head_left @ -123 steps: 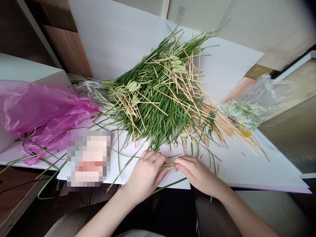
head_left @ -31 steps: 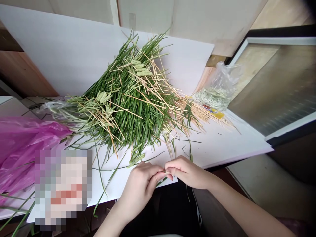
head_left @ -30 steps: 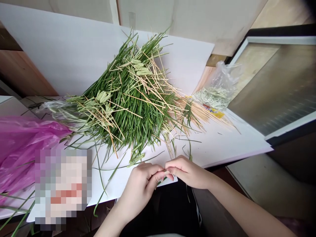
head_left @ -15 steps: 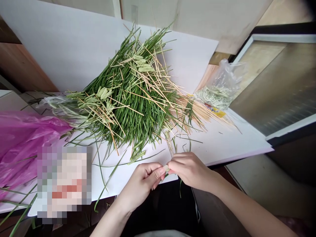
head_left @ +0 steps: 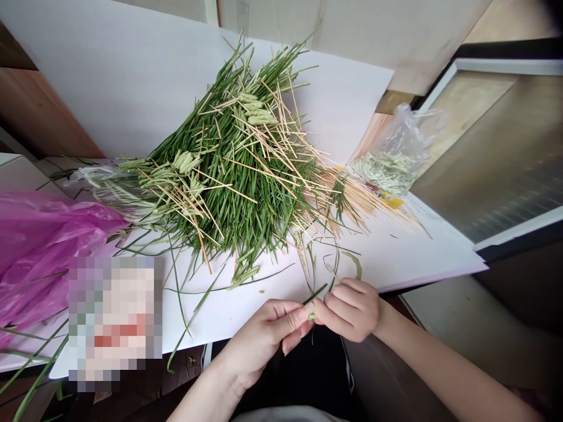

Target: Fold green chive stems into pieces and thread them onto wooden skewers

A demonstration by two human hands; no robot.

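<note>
**Left hand** (head_left: 268, 331): fingers are curling inward, with the thumb and forefinger pinching one end of a short grass blade (head_left: 316, 292). The hand is hovering just off the near edge of the table (head_left: 396, 258), above the person's lap.

**Right hand** (head_left: 352, 308): it is closing into a loose fist, and its fingertips are gripping the same grass blade from the other side. The two hands are meeting at the fingertips.

**Grass blade:** it is being held between both hands at the near table edge. Its dark green tip is poking up and away from the fingers, over the white surface. A thin strand is hanging down below the pinch.

**Grass pile** (head_left: 237, 176): it is lying across the middle of the table, well beyond the hands. The blades are fanning out toward the near side.

**Thin wooden sticks** (head_left: 360, 202): some are lying scattered over the grass pile, and others are lying bundled at its right edge.

**Pale folded leaf pieces** (head_left: 185, 161): they are sitting in small clusters on top of the pile.

**Loose strips** (head_left: 355, 264): they are curling on the table just beyond the right hand.

**Clear plastic bag** (head_left: 396, 161): it is lying to the right of the sticks and holding pale green material.

**Pink plastic bag** (head_left: 44, 240): it is lying crumpled at the left, touching the pile's left-hand stems.
</note>
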